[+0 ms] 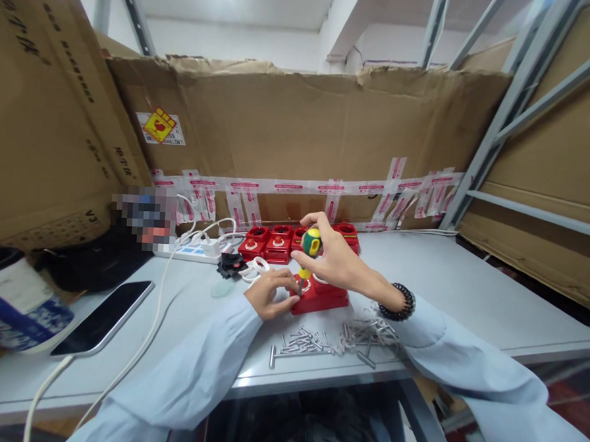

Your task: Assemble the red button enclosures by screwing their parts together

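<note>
My right hand (pixel 335 255) is closed around the green and yellow handle of a screwdriver (pixel 312 243), held upright with its shaft pointing down. The tip meets the left end of a red plastic housing (pixel 326 303) with white ring markings on top. With thumb and fingers, my left hand (pixel 271 293) grips that same left end, close to the screwdriver tip. Behind my hands stands a row of similar red housings (pixel 277 245), partly hidden by my right hand. Small screws (pixel 304 341) lie in a pile in front of the housing.
A T-shaped metal tool (pixel 273 357) lies near the table's front edge, beside more metal pieces (pixel 368 333). Leftward are a power strip (pixel 194 251) with white cables, a black crumpled item (pixel 231 264), a phone (pixel 104 318) and a tub (pixel 16 305). Cardboard (pixel 300 129) walls the back.
</note>
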{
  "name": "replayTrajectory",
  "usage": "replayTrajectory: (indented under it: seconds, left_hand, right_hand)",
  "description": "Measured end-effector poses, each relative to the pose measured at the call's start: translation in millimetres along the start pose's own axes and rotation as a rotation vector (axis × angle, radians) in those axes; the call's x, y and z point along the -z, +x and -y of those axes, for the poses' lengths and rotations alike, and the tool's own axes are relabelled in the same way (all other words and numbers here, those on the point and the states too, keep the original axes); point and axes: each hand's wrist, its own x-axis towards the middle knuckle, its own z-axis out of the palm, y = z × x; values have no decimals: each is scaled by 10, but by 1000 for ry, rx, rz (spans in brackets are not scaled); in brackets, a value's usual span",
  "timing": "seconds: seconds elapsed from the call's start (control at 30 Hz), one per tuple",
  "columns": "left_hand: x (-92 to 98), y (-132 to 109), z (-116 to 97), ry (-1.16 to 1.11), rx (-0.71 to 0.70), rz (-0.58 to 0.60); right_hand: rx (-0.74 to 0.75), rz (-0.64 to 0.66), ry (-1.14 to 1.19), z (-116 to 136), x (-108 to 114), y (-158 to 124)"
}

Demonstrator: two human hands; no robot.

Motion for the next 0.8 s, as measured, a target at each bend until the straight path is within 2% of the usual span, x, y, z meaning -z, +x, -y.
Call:
replayTrajectory:
  seconds: [0.17, 0.5, 0.63, 0.8]
  left_hand:
    - [-6, 7, 40, 3, 27, 34]
    - [-76, 5, 97, 139, 28, 50]
    - [-106, 2, 99, 227, 1, 32]
    - [-125, 45, 29, 418, -47, 100]
  right_hand:
    - [-74, 40, -44, -9, 55, -23]
    - [48, 141, 191, 30, 97, -34]
    - [84, 30, 250, 43, 122, -15]
    - [120, -192, 244, 3, 207, -35]
